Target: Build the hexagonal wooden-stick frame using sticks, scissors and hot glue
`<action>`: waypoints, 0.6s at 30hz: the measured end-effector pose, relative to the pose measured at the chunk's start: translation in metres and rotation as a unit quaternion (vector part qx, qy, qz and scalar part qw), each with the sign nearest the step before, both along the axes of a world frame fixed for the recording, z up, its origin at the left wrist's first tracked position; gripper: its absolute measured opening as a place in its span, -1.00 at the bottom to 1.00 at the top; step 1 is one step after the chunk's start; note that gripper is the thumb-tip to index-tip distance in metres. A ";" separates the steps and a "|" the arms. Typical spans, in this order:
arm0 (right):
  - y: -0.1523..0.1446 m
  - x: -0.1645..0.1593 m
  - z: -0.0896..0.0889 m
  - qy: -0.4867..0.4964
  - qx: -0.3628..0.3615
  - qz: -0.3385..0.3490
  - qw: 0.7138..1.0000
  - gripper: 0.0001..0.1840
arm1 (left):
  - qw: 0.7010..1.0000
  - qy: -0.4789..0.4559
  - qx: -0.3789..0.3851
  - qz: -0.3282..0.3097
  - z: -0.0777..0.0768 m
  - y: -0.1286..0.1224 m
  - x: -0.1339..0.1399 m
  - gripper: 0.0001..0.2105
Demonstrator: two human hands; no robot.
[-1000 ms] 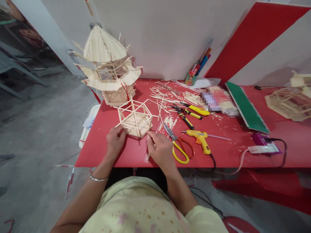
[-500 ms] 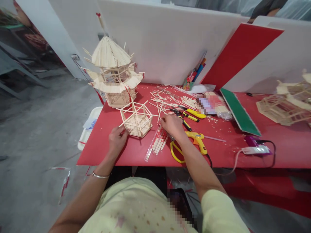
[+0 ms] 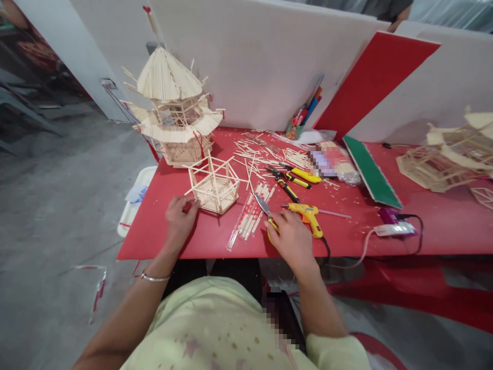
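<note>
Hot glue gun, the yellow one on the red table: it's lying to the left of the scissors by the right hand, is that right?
No, the side is wrong: the yellow hot glue gun lies to the right of the scissors by the right hand, on the red table, as the head view shows.

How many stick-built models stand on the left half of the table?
2: a tall roofed tower at the back, and a small open frame in front of it, beside the left hand. Anything behind the tower would be hidden.
</note>
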State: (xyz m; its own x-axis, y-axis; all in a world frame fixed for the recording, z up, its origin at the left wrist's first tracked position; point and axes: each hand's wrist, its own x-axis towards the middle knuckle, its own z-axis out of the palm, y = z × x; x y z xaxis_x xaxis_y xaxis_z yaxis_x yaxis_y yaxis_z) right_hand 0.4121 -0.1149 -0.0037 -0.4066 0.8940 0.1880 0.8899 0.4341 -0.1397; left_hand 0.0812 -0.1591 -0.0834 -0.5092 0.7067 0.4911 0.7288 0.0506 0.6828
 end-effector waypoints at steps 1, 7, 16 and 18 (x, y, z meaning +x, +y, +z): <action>-0.006 0.007 -0.008 0.007 0.010 -0.029 1.000 -0.67 | 1.000 0.013 0.003 0.010 0.000 -0.006 0.003 -0.82; -0.019 0.023 -0.038 -0.018 -0.023 -0.095 0.995 -0.59 | 0.981 0.079 -0.053 -0.170 0.008 -0.037 0.062 -0.84; -0.009 0.023 -0.037 0.002 -0.093 -0.116 0.989 -0.41 | 0.917 0.234 -0.155 -0.284 -0.007 -0.004 0.139 -0.43; -0.009 0.020 -0.039 0.035 -0.102 -0.124 0.986 -0.41 | 0.922 0.238 -0.162 -0.260 -0.011 0.006 0.143 -0.47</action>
State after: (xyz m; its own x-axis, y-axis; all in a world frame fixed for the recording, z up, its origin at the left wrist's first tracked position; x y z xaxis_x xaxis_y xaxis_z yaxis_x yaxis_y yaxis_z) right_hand 0.4317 -0.1242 -0.0427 -0.1621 0.9867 0.0139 0.9504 0.1599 -0.2667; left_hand 0.2246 -0.1527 -0.0945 0.1580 0.9432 0.2921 0.9249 -0.2450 0.2908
